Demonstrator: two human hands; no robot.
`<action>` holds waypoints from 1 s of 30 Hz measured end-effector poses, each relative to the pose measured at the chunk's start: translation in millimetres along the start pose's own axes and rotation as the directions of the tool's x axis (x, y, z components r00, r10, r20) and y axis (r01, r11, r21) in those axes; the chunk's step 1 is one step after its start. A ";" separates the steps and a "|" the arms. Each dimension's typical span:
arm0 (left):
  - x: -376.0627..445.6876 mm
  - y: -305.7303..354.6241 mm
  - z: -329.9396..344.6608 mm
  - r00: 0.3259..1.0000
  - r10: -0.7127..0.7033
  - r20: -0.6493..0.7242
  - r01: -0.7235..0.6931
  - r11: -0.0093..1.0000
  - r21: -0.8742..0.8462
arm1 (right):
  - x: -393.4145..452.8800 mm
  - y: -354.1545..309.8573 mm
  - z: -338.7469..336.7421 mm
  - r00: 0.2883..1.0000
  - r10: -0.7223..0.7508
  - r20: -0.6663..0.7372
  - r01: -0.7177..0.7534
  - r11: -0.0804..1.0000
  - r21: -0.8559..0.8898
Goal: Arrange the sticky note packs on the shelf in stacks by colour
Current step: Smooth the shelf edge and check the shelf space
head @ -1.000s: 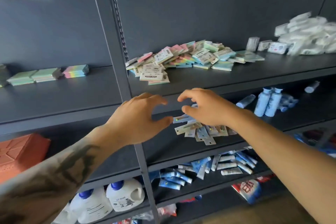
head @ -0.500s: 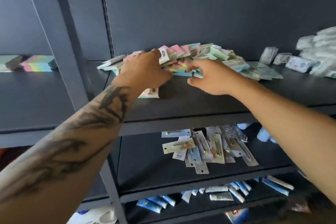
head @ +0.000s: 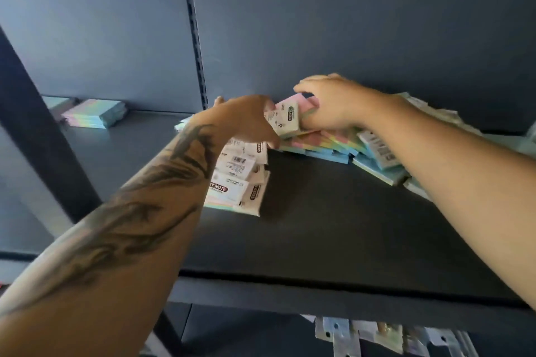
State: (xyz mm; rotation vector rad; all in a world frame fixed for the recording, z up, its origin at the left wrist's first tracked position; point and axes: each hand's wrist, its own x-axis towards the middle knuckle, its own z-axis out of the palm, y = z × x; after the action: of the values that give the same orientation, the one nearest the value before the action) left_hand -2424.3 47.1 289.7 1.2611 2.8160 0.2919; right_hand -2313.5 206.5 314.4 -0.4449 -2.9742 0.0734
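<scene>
A loose pile of sticky note packs (head: 327,143), pastel pink, yellow, green and blue, lies at the back of the dark shelf (head: 319,229). Several packs with white labels (head: 240,180) spill toward the front on the pile's left. My left hand (head: 246,122) reaches into the left of the pile, fingers curled round a tilted white-labelled pack (head: 285,119). My right hand (head: 330,104) is just right of it, fingers curled over a pink pack (head: 306,101) on top of the pile. In the left bay stands a rainbow stack (head: 92,113), with a green stack (head: 61,101) behind it.
A slotted upright (head: 194,32) splits the shelf into two bays, and a dark post (head: 34,130) crosses at the far left. On the shelf below lie carded items in blister packs (head: 377,333). More pale packs (head: 435,113) trail off right, behind my right forearm.
Both hands rose from below the shelf edge to the pile. The view closed in on the shelf. The left hand now has a labelled pack and the right a pink one.
</scene>
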 end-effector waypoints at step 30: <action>-310.5 8.6 -9.9 0.947 -0.126 -0.296 0.140 0.990 0.029 | -175.4 -54.9 15.2 0.938 -0.229 -0.260 0.315 0.877 0.364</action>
State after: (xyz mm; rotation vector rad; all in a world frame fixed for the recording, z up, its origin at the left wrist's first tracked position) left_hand -2211.6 -179.5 289.2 1.1108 3.1592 0.4392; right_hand -2165.2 102.0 281.3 0.0231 -2.6786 0.5587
